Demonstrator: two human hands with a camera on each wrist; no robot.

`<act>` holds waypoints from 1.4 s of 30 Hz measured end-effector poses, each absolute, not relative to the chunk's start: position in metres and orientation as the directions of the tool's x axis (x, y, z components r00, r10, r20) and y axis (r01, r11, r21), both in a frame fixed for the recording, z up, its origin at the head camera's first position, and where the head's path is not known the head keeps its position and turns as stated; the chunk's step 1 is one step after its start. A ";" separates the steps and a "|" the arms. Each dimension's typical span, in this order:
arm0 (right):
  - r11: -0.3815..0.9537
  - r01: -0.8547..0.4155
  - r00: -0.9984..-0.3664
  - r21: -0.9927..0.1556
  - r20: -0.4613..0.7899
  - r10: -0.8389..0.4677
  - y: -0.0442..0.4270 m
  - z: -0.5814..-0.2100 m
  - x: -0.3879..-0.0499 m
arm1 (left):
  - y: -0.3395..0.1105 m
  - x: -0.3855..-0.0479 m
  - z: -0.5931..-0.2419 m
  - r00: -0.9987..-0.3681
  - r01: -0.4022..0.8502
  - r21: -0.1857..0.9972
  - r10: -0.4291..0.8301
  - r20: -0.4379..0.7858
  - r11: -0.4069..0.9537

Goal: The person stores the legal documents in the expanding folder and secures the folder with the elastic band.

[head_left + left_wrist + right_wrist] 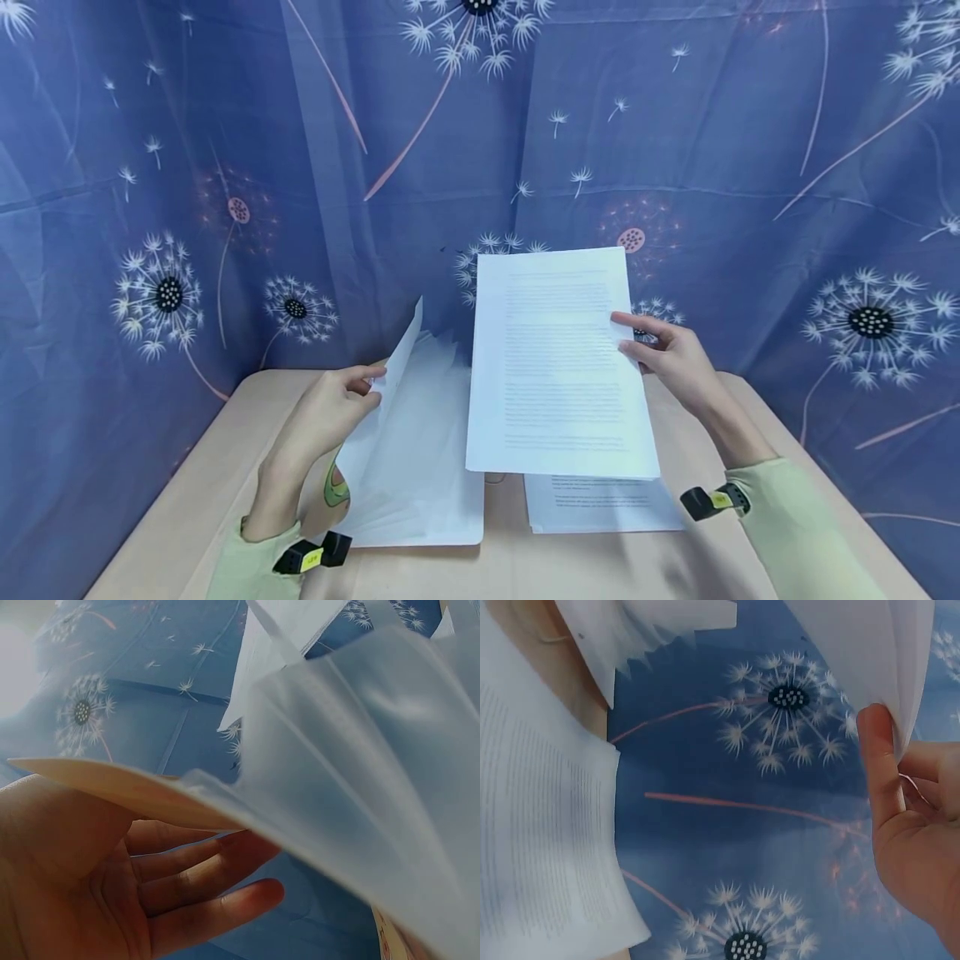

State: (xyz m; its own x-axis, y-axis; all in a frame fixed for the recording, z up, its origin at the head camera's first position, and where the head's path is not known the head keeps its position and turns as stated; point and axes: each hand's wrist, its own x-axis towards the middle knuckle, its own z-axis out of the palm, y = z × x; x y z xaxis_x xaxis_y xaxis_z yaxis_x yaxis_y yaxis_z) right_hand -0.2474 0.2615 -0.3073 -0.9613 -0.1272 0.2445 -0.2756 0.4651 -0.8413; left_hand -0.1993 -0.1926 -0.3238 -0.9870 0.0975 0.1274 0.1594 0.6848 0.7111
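My left hand (318, 421) pinches the raised cover of a folder (476, 508) between thumb and fingers. Clear plastic sleeves (423, 433) fan out inside the folder, which lies open on the table. In the left wrist view the fingers (199, 919) are under the cover (112, 787), and the sleeves (337, 750) hang beside it. With thumb and index finger my right hand (678, 362) holds a sheaf of printed paper (562, 358) upright by its right edge. A stack of printed sheets (600, 504) lies below it, partly hidden by the sheaf.
Both hands are over a light wooden table (510, 567). A blue curtain (600, 125) with dandelion prints surrounds the table at the back and sides. Part of a green picture (335, 487) shows at the folder's left side.
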 end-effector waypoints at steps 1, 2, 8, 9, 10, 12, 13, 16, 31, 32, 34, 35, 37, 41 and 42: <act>0.461 -0.275 -0.961 -0.844 0.243 -0.128 0.259 -0.306 -0.248 | -0.193 -0.199 -0.324 -0.987 0.162 0.710 0.098 0.130 0.685; 0.455 -0.274 -0.962 -0.847 0.242 -0.129 0.256 -0.305 -0.249 | -0.193 -0.199 -0.324 -0.986 0.163 0.710 0.099 0.131 0.685; 0.415 -0.268 -0.963 -0.870 0.233 -0.134 0.236 -0.300 -0.252 | -0.192 -0.199 -0.325 -0.986 0.163 0.707 0.097 0.133 0.688; 0.408 -0.268 -0.963 -0.873 0.234 -0.134 0.232 -0.300 -0.253 | -0.192 -0.199 -0.325 -0.986 0.163 0.706 0.095 0.134 0.690; 0.400 -0.269 -0.963 -0.876 0.235 -0.132 0.229 -0.300 -0.253 | -0.192 -0.200 -0.325 -0.986 0.163 0.704 0.095 0.135 0.691; 0.388 -0.274 -0.962 -0.880 0.241 -0.132 0.223 -0.300 -0.254 | -0.192 -0.200 -0.325 -0.986 0.163 0.701 0.094 0.137 0.695; 0.385 -0.276 -0.961 -0.881 0.242 -0.135 0.220 -0.300 -0.254 | -0.192 -0.200 -0.325 -0.986 0.163 0.699 0.093 0.137 0.696; 0.370 -0.272 -0.962 -0.889 0.238 -0.136 0.212 -0.299 -0.255 | -0.191 -0.200 -0.326 -0.986 0.161 0.695 0.091 0.137 0.701; 0.275 -0.205 -0.975 -0.939 0.172 -0.139 0.197 -0.286 -0.259 | -0.192 -0.201 -0.326 -0.987 0.161 0.694 0.095 0.132 0.702; 0.279 -0.204 -0.975 -0.938 0.171 -0.139 0.196 -0.287 -0.259 | -0.192 -0.201 -0.326 -0.987 0.159 0.694 0.095 0.130 0.702; 0.289 -0.206 -0.975 -0.935 0.172 -0.140 0.194 -0.289 -0.258 | -0.192 -0.201 -0.326 -0.987 0.156 0.693 0.093 0.128 0.703; 0.297 -0.205 -0.976 -0.933 0.170 -0.139 0.193 -0.290 -0.258 | -0.192 -0.201 -0.325 -0.988 0.151 0.694 0.090 0.124 0.703; 0.311 -0.204 -0.976 -0.928 0.168 -0.139 0.192 -0.293 -0.257 | -0.192 -0.200 -0.325 -0.989 0.147 0.696 0.089 0.118 0.703; 0.351 -0.201 -0.976 -0.915 0.156 -0.152 0.189 -0.299 -0.255 | -0.191 -0.200 -0.325 -0.990 0.137 0.701 0.084 0.110 0.700; 0.359 -0.201 -0.975 -0.911 0.153 -0.158 0.188 -0.300 -0.254 | -0.191 -0.200 -0.325 -0.991 0.136 0.703 0.084 0.109 0.698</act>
State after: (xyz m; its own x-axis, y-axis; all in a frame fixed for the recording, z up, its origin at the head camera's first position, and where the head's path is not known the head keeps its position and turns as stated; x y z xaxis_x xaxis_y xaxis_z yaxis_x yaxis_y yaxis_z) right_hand -0.2541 0.1883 -0.3005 -0.9755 -0.1578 0.1534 -0.2014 0.3588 -0.9114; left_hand -0.1997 -0.1908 -0.3248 -0.9905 0.0841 0.1085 0.1362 0.6980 0.7030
